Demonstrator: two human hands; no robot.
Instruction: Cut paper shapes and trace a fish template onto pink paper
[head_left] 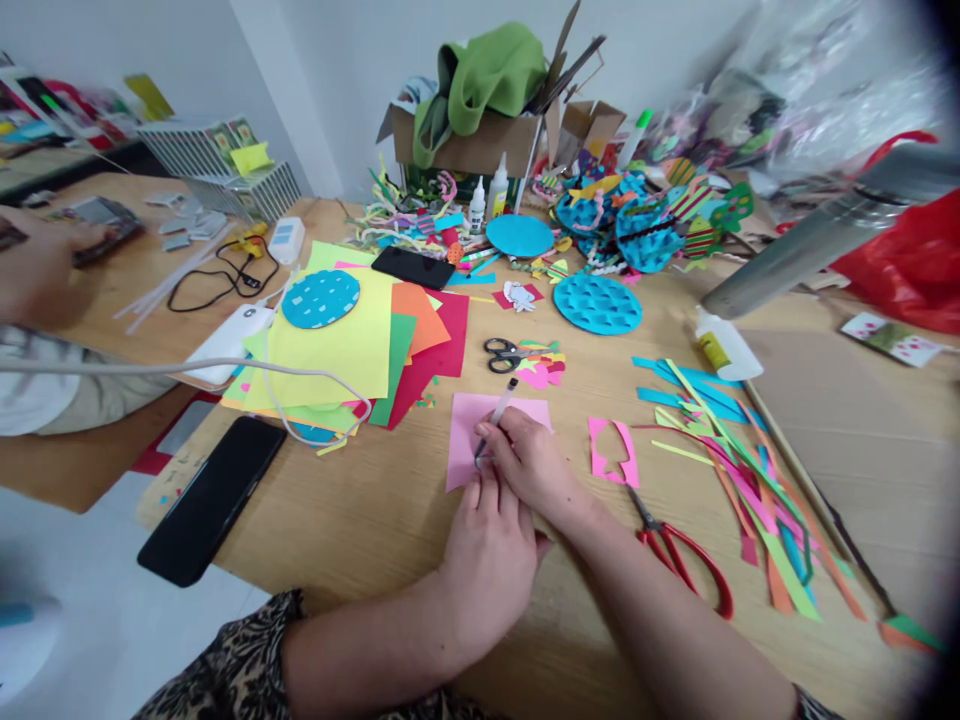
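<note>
Pen held over pink paper

Right hand [531, 462]: fingers closed around a slim translucent pen with a black end [498, 408], tip at a pale-pink paper sheet [461, 430]. Left hand [491, 548]: palm down, clamped on nothing, fingertips on the sheet's near part. Beyond the grip: black-handled metal scissors [505, 358]. To its right: bright-pink paper offcut [599, 455], red-handled metal scissors [653, 526]. To its left: flat black phone [212, 500].

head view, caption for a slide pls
The right hand holds a pen to pink paper, left hand steadying it, red-handled scissors nearby.
</note>
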